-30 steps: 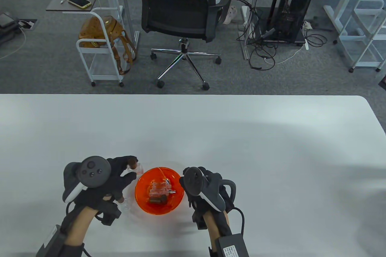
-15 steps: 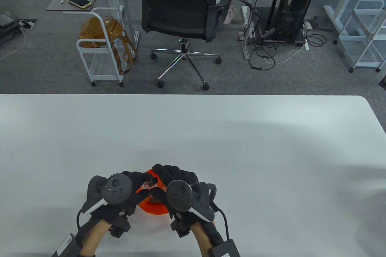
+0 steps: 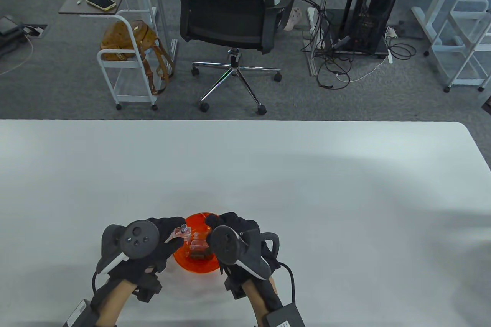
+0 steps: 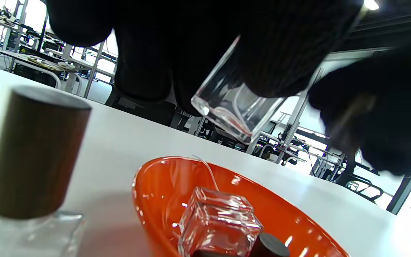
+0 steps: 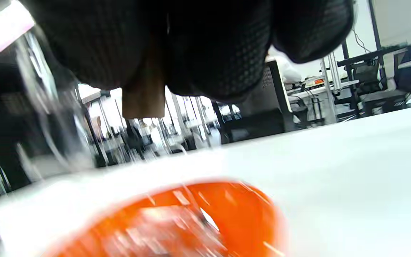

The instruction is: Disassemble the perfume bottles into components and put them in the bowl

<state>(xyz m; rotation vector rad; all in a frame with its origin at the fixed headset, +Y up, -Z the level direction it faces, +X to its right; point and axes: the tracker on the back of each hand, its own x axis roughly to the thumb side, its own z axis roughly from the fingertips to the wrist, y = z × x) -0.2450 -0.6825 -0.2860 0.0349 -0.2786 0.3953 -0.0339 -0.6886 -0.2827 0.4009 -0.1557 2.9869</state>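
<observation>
My left hand (image 3: 174, 233) holds a clear square perfume bottle (image 3: 183, 232) tilted above the left rim of the orange bowl (image 3: 195, 268); its silver spray nozzle is bare. In the left wrist view the bottle (image 4: 231, 107) hangs from my gloved fingers over the bowl (image 4: 148, 185). My right hand (image 3: 215, 228) hovers over the bowl's right side. Its fingers pinch a brown cap (image 5: 144, 97), which shows only in the right wrist view. Inside the bowl lie another clear bottle (image 4: 219, 221) and a dark cap (image 4: 270, 247).
A further perfume bottle with a brown wooden cap (image 4: 37, 150) stands on the white table (image 3: 307, 196) just left of the bowl, hidden under my left hand in the table view. An office chair (image 3: 234, 9) and a small cart stand beyond the far edge.
My left hand carried the bottle from beside the bowl to above it. My right hand came in and met it; the brown cap is now off and the nozzle bare.
</observation>
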